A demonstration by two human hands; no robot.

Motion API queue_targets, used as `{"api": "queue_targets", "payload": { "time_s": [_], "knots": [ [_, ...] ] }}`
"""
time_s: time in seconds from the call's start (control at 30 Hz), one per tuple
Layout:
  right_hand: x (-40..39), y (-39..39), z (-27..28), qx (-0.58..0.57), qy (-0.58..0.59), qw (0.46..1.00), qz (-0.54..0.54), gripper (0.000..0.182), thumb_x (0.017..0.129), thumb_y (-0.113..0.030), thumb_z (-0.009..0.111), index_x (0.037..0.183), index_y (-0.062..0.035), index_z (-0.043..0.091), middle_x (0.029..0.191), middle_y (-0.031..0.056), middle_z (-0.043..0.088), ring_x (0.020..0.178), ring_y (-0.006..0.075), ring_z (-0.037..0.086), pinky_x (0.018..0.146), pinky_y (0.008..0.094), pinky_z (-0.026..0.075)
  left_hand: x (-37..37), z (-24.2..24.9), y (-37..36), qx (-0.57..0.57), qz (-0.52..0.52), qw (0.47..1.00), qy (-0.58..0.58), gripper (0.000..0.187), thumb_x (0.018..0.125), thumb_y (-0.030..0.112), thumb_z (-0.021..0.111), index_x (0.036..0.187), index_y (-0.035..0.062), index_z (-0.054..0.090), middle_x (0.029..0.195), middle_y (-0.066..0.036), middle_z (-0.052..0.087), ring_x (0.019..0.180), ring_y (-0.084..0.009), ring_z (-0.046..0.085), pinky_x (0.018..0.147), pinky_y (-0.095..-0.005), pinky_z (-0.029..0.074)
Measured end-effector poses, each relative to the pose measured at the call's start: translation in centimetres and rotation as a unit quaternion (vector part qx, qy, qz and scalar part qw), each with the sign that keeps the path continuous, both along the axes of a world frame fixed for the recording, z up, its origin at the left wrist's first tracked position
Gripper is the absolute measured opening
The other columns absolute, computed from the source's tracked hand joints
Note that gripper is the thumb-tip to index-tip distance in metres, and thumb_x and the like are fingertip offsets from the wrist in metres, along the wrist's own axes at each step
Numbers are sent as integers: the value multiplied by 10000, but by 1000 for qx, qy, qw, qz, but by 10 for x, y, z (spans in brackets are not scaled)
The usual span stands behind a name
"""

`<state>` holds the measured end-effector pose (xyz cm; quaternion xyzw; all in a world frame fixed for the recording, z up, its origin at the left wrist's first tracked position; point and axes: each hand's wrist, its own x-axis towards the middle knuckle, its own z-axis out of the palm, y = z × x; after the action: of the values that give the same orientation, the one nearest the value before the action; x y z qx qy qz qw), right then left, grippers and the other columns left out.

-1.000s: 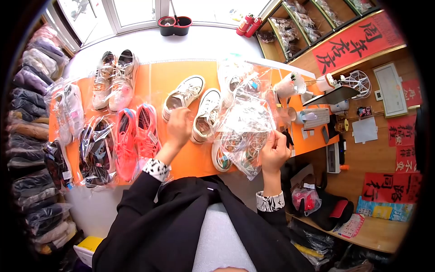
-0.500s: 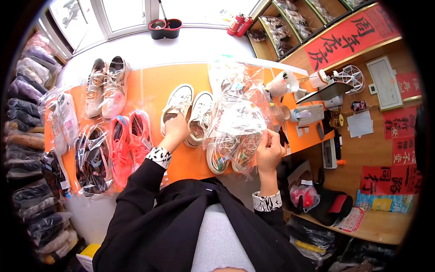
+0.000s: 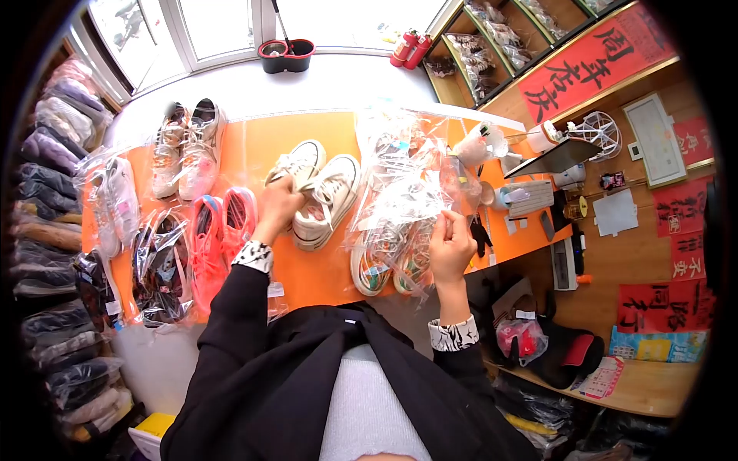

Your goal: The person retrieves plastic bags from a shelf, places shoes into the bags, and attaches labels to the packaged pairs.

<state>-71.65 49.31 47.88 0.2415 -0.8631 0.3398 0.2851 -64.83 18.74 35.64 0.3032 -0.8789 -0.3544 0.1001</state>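
A pair of white lace-up sneakers (image 3: 329, 201) is in the middle of the orange table, the right shoe leaning toward the left one. My left hand (image 3: 278, 206) is closed at the heel of the left shoe; the fingertips are partly hidden. My right hand (image 3: 452, 244) pinches the edge of a clear plastic bag (image 3: 400, 196) between thumb and fingers. The bag spreads over the right part of the table. Beneath its film, near my right hand, another pair of light sneakers (image 3: 370, 269) shows through, blurred by glare.
Left on the orange table (image 3: 296, 280) stand coral sneakers (image 3: 206, 257), bagged dark shoes (image 3: 160, 265) and bagged white shoes (image 3: 119, 203). Another pale pair (image 3: 201, 157) stands behind. A monitor (image 3: 550, 167) and keyboard (image 3: 530, 196) are at the right. Bagged items (image 3: 54, 261) fill the left shelf.
The white sneakers have shifted and turned under my left hand, the right shoe now leaning against the left. My left hand moved slightly left and down. My right hand still pinches the bag.
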Motion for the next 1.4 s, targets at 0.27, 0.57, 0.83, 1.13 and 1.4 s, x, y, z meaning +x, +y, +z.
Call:
{"api": "queue_targets", "payload": {
  "time_s": [0.27, 0.57, 0.83, 1.13, 1.4],
  "knots": [
    [-6, -7, -5, -1, -39, 999, 11, 59, 844, -59, 667, 896, -39, 648, 480, 52, 470, 407, 210, 499, 425, 355, 377, 68, 22, -61, 585, 105, 724, 351, 317, 793, 56, 637, 1100, -25, 635, 932, -88, 691, 711, -113, 642, 663, -247, 515],
    [-9, -32, 16, -17, -169, 984, 56, 256, 724, -48, 681, 973, -90, 640, 512, 69, 534, 466, 234, 579, 476, 363, 445, 149, 32, -42, 584, 100, 690, 416, 326, 802, 62, 640, 1113, -34, 627, 946, -91, 690, 727, -116, 646, 674, -246, 518],
    [14, -59, -26, 252, -182, 936, 166, 334, 752, -140, 727, 1071, -100, 635, 722, 115, 648, 613, 278, 643, 576, 381, 508, 172, 29, -36, 544, 97, 724, 412, 335, 809, 68, 643, 1124, -43, 619, 959, -95, 689, 741, -118, 649, 684, -246, 519],
    [68, -135, -43, -287, -669, 596, 339, 319, 898, -209, 682, 1126, -21, 559, 899, 52, 576, 659, 109, 561, 559, 256, 454, 168, 22, -33, 503, 85, 769, 386, 345, 818, 75, 646, 1137, -52, 611, 974, -99, 688, 757, -120, 653, 695, -245, 521],
    [71, -75, -22, -221, -606, 689, 330, 81, 915, -95, 616, 981, -53, 599, 700, 8, 572, 546, 72, 518, 493, 226, 412, 179, 1, -66, 240, 26, 932, 269, 355, 826, 81, 649, 1148, -61, 604, 987, -102, 687, 772, -122, 656, 704, -245, 523]
  ]
}}
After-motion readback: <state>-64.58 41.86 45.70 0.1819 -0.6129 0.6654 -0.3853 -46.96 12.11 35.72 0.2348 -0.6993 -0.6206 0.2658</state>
